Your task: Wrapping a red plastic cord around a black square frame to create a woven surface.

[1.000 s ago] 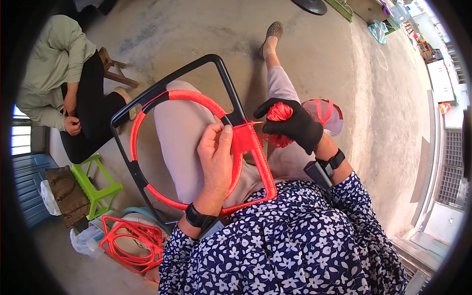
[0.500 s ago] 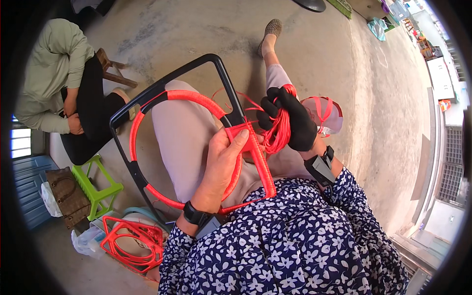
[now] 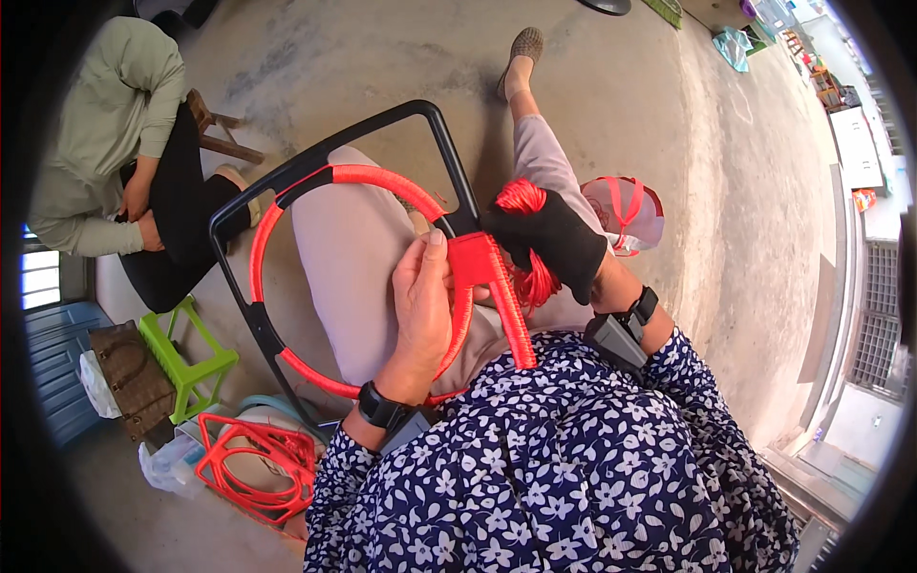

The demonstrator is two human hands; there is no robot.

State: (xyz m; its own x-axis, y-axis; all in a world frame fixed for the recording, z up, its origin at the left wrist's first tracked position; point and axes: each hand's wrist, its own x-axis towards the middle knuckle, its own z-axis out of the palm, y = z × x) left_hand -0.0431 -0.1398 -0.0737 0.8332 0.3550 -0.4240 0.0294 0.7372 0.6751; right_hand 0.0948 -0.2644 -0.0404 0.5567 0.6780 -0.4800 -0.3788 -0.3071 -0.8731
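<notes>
A black tubular frame [image 3: 330,145] with a ring inside rests over my lap. Red cord is wound tightly round most of the ring [image 3: 256,263], and a flat red-wrapped block [image 3: 468,258] joins it to a straight wrapped bar [image 3: 516,329]. My bare left hand [image 3: 423,306] grips the frame beside that block, thumb up; its other fingers are partly hidden. Closed round a bundle of red cord [image 3: 522,197], my black-gloved right hand [image 3: 564,239] is at the block's right. Loops stick out above and below the fist.
At the left a person [image 3: 115,143] sits with hands together. A green stool [image 3: 196,363], a brown bag [image 3: 134,377] and a red-wrapped frame [image 3: 258,468] stand lower left. Beyond my right hand is a pale cap-like thing with a red strap [image 3: 626,215].
My right hand has turned and come slightly left, against the frame, and cord loops now rise above it. The left thumb has slid off the wrapped block to its left edge.
</notes>
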